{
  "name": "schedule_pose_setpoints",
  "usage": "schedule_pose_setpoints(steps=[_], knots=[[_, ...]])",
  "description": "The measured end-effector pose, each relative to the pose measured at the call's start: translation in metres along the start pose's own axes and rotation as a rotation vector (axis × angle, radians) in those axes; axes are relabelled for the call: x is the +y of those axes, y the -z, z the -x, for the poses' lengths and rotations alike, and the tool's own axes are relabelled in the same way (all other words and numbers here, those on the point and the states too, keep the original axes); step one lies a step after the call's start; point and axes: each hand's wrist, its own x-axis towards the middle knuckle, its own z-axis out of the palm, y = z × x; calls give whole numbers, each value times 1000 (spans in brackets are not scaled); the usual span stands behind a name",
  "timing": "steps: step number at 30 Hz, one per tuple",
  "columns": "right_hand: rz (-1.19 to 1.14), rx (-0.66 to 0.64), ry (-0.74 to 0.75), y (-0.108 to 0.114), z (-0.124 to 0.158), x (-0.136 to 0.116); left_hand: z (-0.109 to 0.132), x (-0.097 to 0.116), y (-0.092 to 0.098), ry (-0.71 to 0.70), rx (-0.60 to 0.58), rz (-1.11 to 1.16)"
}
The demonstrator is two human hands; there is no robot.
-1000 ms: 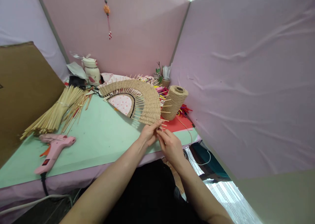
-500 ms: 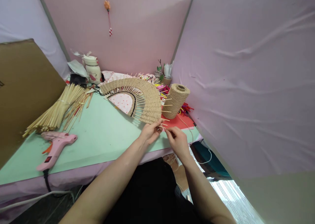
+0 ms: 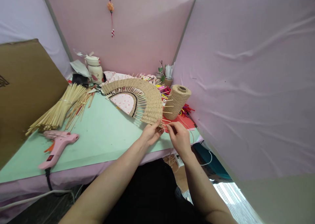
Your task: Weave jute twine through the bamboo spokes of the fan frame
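left hand (image 3: 150, 133) is gripping the lower right end of a tan woven half-ring with thin pale wooden sticks (image 3: 154, 102), up over the mint-green surface (image 3: 98, 135). right hand (image 3: 179, 135) is in a narrow pinch by the stick tips, can't tell on what. imo a sideways tug could snap a stick, and a careless bump could topple the tall tan twine cone (image 3: 177, 102) just beside it.

A small craft workspace, shown by the glue gun (image 3: 57, 148), twine spool (image 3: 177, 102) and bundled sticks (image 3: 62, 105).
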Motion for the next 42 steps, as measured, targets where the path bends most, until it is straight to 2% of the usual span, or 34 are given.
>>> schedule_pose_setpoints(steps=[5, 10, 13, 19, 25, 33, 42], knots=[[-196, 49, -218, -3, 8, 14, 0, 2, -1, -4, -7, 15], [-392, -117, -380, -15, 12, 29, -1, 1, 0, -5, -4, 29], [-440, -124, -433, -23, 7, 33, 0, 2, 0, 0, 2, 28], [-483, -71, -445, -39, -11, 31, 9, 2, 0, 53, 65, 121], [-532, -108, -418, -53, -17, 36, 14, 4, 8, 105, 40, 70], [-546, -146, -440, -52, -14, 52, 11, 7, 11, 167, 110, 51], [-543, -164, -468, -48, -13, 49, 15, 10, 7, 164, 136, -4]])
